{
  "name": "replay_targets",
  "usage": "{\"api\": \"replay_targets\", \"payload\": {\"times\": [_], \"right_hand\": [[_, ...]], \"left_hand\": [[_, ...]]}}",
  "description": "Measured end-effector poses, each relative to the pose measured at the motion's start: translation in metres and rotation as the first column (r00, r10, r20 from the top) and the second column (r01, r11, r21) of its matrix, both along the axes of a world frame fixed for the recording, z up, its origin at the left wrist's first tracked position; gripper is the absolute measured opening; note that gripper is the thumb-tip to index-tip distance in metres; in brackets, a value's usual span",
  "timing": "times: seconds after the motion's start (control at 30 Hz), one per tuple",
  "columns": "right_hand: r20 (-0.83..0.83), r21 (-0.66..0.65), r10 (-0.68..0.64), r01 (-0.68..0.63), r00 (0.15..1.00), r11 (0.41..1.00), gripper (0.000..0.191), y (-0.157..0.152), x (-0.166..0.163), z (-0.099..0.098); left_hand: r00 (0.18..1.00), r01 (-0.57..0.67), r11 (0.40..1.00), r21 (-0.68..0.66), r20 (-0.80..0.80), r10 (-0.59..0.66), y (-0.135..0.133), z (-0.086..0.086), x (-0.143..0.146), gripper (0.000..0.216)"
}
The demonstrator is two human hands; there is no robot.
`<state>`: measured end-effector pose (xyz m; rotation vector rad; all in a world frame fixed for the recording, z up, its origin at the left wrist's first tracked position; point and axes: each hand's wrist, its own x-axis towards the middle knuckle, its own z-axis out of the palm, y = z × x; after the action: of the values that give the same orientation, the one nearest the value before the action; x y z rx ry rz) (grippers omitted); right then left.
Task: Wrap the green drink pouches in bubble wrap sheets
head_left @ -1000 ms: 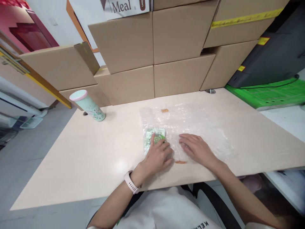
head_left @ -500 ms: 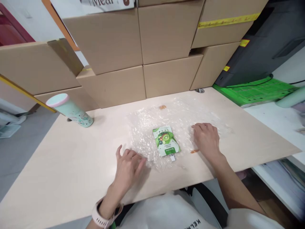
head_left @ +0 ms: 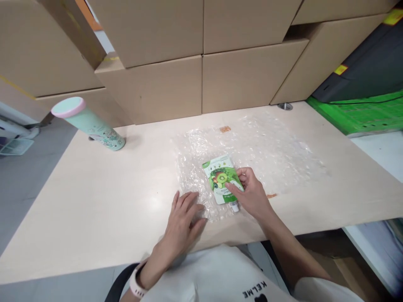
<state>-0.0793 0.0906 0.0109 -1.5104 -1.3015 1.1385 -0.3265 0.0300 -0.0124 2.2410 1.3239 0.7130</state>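
A clear sheet of bubble wrap [head_left: 267,147] lies spread on the pale wooden table [head_left: 94,201]. On its near left part rests a small green pouch [head_left: 220,178] printed with kiwi fruit, its white spout pointing toward me. My right hand [head_left: 248,193] lies on the pouch's right side, thumb and fingers pinching its edge. My left hand [head_left: 184,214] rests flat on the near left corner of the bubble wrap, fingers stretched out, holding nothing.
A mint tumbler with a pink lid [head_left: 86,123] stands at the far left of the table. Stacked cardboard boxes [head_left: 201,79] wall the back edge. A green mat [head_left: 359,115] and a dark case [head_left: 368,71] sit at the right.
My left hand left the pouch, swung out left, then settled flat on the wrap's near corner. My right hand slid left from the wrap onto the pouch, which now lies turned and nearer the middle.
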Motion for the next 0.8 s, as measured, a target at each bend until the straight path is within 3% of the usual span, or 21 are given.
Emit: {"api": "replay_targets", "payload": {"times": [0.1,0.17,0.23,0.37,0.5,0.67,0.8], "right_hand": [[-0.295,-0.044,-0.009,-0.004,0.955,0.999,0.045,-0.006,-0.02,0.011],[-0.417,-0.081,0.002,-0.04,0.909,0.996,0.048,-0.009,-0.034,0.011],[-0.424,-0.123,0.044,-0.106,0.905,0.987,0.047,-0.011,-0.045,0.006],[-0.204,-0.144,0.134,-0.165,0.97,0.976,0.044,-0.015,-0.054,-0.007],[0.024,-0.063,0.121,-0.12,0.992,0.991,0.062,-0.02,-0.056,-0.008],[0.306,0.064,0.12,-0.146,0.945,0.987,0.043,-0.026,-0.059,-0.006],[0.509,0.287,0.024,-0.196,0.86,0.938,0.039,-0.029,-0.056,-0.002]], "left_hand": [[0.977,-0.157,0.987,-0.04,0.14,0.161,-0.002,0.002,-0.003,0.023],[0.903,-0.333,0.936,-0.109,0.247,0.35,-0.003,0.004,-0.007,0.023],[0.805,-0.429,0.862,-0.27,0.319,0.501,-0.003,0.005,-0.012,0.028],[0.679,-0.321,0.754,-0.573,0.416,0.605,-0.002,0.005,-0.02,0.04],[0.642,-0.198,0.749,-0.632,0.494,0.587,-0.004,0.002,-0.024,0.051],[0.605,-0.131,0.674,-0.727,0.48,0.635,-0.007,0.001,-0.023,0.061],[0.533,-0.122,0.639,-0.76,0.493,0.688,-0.004,0.007,-0.015,0.055]]}}
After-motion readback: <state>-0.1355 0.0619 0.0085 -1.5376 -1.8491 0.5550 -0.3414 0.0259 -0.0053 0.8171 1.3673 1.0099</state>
